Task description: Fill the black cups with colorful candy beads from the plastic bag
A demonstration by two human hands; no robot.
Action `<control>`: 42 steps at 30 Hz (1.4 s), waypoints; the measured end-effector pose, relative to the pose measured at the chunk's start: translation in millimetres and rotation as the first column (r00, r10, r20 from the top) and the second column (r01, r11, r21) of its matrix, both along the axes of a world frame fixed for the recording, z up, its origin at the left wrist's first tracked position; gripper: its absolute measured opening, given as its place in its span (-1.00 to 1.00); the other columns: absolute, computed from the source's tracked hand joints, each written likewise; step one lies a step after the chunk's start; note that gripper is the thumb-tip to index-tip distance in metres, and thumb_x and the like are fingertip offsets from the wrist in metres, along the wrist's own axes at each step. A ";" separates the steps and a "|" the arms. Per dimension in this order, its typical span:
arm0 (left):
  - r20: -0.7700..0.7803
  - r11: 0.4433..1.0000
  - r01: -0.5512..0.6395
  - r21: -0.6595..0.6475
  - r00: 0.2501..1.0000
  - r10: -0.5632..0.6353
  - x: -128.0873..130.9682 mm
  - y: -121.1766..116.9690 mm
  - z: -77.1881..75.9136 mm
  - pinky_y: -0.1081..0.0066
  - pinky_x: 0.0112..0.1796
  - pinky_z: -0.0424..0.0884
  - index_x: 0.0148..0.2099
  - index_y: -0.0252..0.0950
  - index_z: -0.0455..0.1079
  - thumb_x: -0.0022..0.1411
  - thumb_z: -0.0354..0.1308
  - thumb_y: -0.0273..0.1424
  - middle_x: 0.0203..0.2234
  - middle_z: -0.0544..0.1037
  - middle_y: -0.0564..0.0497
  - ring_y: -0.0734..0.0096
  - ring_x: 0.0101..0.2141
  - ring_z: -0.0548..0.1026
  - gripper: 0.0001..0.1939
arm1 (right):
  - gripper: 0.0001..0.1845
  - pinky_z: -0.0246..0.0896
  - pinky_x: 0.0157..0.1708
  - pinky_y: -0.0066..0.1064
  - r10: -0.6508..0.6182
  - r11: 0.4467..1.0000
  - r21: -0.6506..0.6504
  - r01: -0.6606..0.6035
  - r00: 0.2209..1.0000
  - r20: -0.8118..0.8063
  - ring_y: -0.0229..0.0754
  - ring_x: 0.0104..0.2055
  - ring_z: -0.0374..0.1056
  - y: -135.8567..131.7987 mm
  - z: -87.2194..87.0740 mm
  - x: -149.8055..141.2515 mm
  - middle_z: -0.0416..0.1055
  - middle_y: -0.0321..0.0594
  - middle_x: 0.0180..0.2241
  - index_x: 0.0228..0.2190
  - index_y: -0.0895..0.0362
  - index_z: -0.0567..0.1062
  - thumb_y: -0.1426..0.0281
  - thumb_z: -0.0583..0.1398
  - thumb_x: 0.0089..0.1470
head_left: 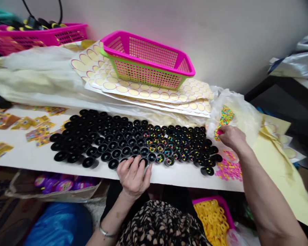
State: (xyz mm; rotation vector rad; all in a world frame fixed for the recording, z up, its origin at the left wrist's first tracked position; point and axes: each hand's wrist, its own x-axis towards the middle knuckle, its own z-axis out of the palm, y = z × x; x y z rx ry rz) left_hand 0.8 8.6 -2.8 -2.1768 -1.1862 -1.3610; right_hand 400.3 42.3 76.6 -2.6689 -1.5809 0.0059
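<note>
Many small round black cups [114,145] stand packed together on a white table. Those towards the right hold tiny coloured pellets [168,160], while those on the left look bare inside. At the table's front edge, my left hand [133,176] rests over the nearest cups with its fingers apart. My right hand [232,136] is at a clear plastic bag [246,109] of mixed yellow, green and orange pellets [226,116]. Its fingers are pinched together, with something pink at the tips; what they hold is too small to make out. Loose pink pellets [229,170] lie below that hand.
A pink and green basket [154,77] stands on oval sticker sheets [133,89] behind the cups. Yellow printed packets [39,131] lie at left. Below the table are a box of purple containers [64,183] and a pink bin of yellow rings [212,215].
</note>
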 end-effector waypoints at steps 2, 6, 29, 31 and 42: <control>0.003 1.000 -0.001 -0.014 1.000 0.001 0.3 -1.0 0.1 0.14 -0.15 0.30 -0.18 -0.32 0.40 -0.10 0.33 -0.41 -0.25 0.54 -0.17 0.12 -0.16 0.39 -0.63 | -0.87 0.06 -0.44 -0.33 0.010 0.992 -0.124 -0.002 0.998 0.065 -0.04 -0.36 0.34 4.5 -5.7 0.0 0.41 -0.08 -0.50 -0.59 0.13 0.49 0.47 0.12 -0.28; 0.008 1.000 0.011 -0.011 1.000 -0.011 -0.4 -0.1 1.3 0.15 -0.16 0.31 -0.18 -0.32 0.40 -0.11 0.33 -0.41 -0.26 0.54 -0.17 0.13 -0.17 0.40 -0.62 | -0.94 0.08 -0.48 -0.39 0.081 0.997 0.033 -0.075 0.961 -0.264 -0.15 -0.46 0.31 5.9 -20.1 5.1 0.34 -0.23 -0.63 -0.65 0.15 0.41 0.47 0.13 -0.34; 0.051 0.998 0.000 -0.066 0.999 0.003 0.4 -6.8 3.2 0.10 -0.13 0.28 -0.22 -0.31 0.41 -0.07 0.30 -0.40 -0.23 0.53 -0.14 0.14 -0.18 0.39 -0.70 | -0.87 0.14 -0.26 -0.35 0.709 0.670 0.361 -0.649 0.415 -0.570 -0.21 -0.28 0.23 -30.7 15.9 -193.5 0.40 -0.24 -0.39 -0.34 0.08 0.49 0.37 0.13 0.11; 0.050 0.998 0.007 -0.070 0.999 -0.003 0.1 -6.8 3.5 0.09 -0.12 0.28 -0.20 -0.32 0.41 -0.07 0.30 -0.40 -0.22 0.53 -0.15 0.12 -0.17 0.38 -0.68 | -0.84 0.11 -0.27 -0.36 0.757 0.620 0.305 -0.723 0.448 -0.477 -0.20 -0.28 0.20 -26.0 15.1 -203.2 0.38 -0.23 -0.39 -0.33 0.09 0.48 0.40 0.09 0.14; -0.009 0.995 -0.008 -0.103 1.000 0.007 -1.3 -4.2 1.9 0.07 -0.08 0.23 -0.14 -0.32 0.42 -0.05 0.30 -0.35 -0.17 0.52 -0.16 0.10 -0.13 0.37 -0.63 | -0.88 -0.09 -0.40 -0.30 0.884 0.464 -0.121 -0.877 0.467 0.010 -0.12 -0.30 0.07 -18.7 16.5 -244.3 0.28 -0.12 -0.37 -0.41 0.14 0.43 0.50 0.09 0.04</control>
